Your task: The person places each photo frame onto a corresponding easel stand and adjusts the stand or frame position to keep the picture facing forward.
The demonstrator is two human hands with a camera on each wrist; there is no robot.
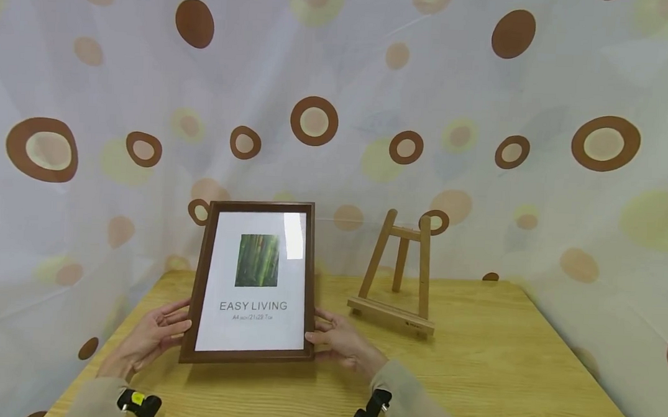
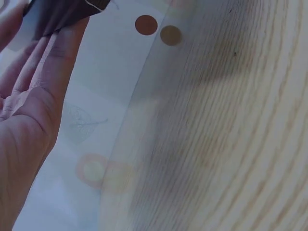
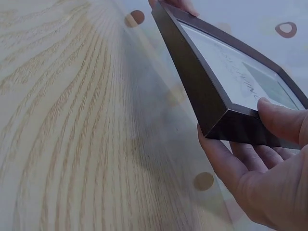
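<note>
A brown picture frame [image 1: 249, 356] with a white insert reading "EASY LIVING" and a green picture is held up over the table, face toward me. My left hand [image 1: 155, 336] grips its lower left side; in the left wrist view only a dark corner of the frame [image 2: 62, 14] shows above the fingers. My right hand [image 1: 345, 343] holds the lower right side, thumb on the front and fingers behind, as the right wrist view shows at the near corner of the frame [image 3: 216, 120]. To the right stands a small wooden easel [image 1: 424, 268], touched by neither hand.
The wooden table [image 1: 501, 359] reaches back to a white curtain [image 1: 351, 60] printed with brown and beige circles. The easel's lower ledge [image 1: 391, 315] lies a short way right of my right hand. Each wrist carries a black camera mount [image 1: 139, 405].
</note>
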